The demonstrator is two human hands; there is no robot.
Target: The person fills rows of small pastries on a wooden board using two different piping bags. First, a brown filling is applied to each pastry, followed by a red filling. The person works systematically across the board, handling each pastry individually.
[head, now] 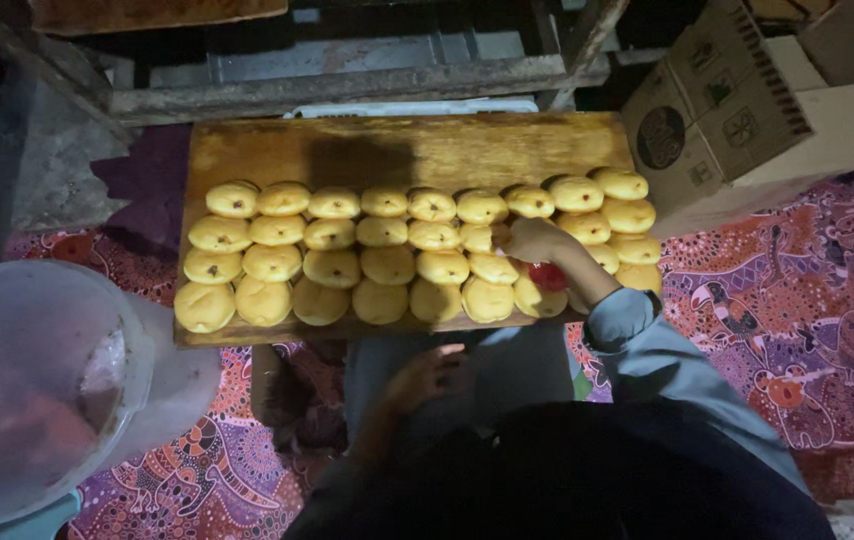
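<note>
Dim room, floor-level setup. Wooden board [397, 150] lies flat over a patterned purple/red cloth [807, 300], raised a bit on sth underneath, can't tell what. Behind the board: rough wooden beams [347, 90] of a frame. Cardboard boxes [747, 100] stacked at upper R, just beside the board's R corner. Lg translucent plastic bucket [37, 390] at lower L, near the board's L front corner, not touching as far as visible.

Counts: yellow dough buns [332, 268] in 4 rows, approx 9–10 per row, so roughly 36–38 total; exact no. unclear since the hand covers a few. Several show a dark dot of filling on top. Boxes: 2–3 visible. Bucket: 1.

Right hand [537, 240] reaches over the R part of the rows, fingers curled down onto a bun [482, 238] in the 2nd row; pinch looks narrow. A red blob/item [548, 277] sits under the wrist; can't tell if held. Left hand [422, 375] low in the lap below the board's front edge, in shadow, grip can't tell.

Edges/room: buns fill front half right up to the front and R edges; back half of the board is bare. L edge has a thin margin.
</note>
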